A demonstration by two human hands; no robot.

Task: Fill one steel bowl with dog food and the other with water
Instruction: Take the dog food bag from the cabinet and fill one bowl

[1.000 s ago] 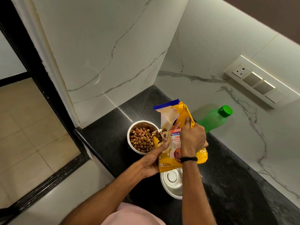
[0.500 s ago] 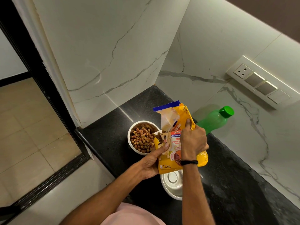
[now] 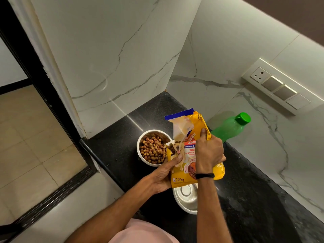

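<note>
A yellow dog food bag (image 3: 190, 149) with a blue torn top is held above the black counter (image 3: 122, 148). My left hand (image 3: 164, 172) grips its lower left side, thumb on the front. My right hand (image 3: 208, 152) grips its upper right side. To the left of the bag a steel bowl (image 3: 141, 140) holds brown kibble, and the bag's torn corner points at it. A second steel bowl (image 3: 185, 199) sits empty below the bag, partly hidden by my right forearm. A green water bottle (image 3: 231, 126) with its cap on stands behind the bag near the wall.
Marble walls close off the counter at the back and right. A switch panel (image 3: 278, 86) is mounted on the right wall. The counter's left edge drops to a tiled floor (image 3: 26, 141) beside a black door frame.
The bag and both hands have barely shifted. The kibble in the bowl looks about the same.
</note>
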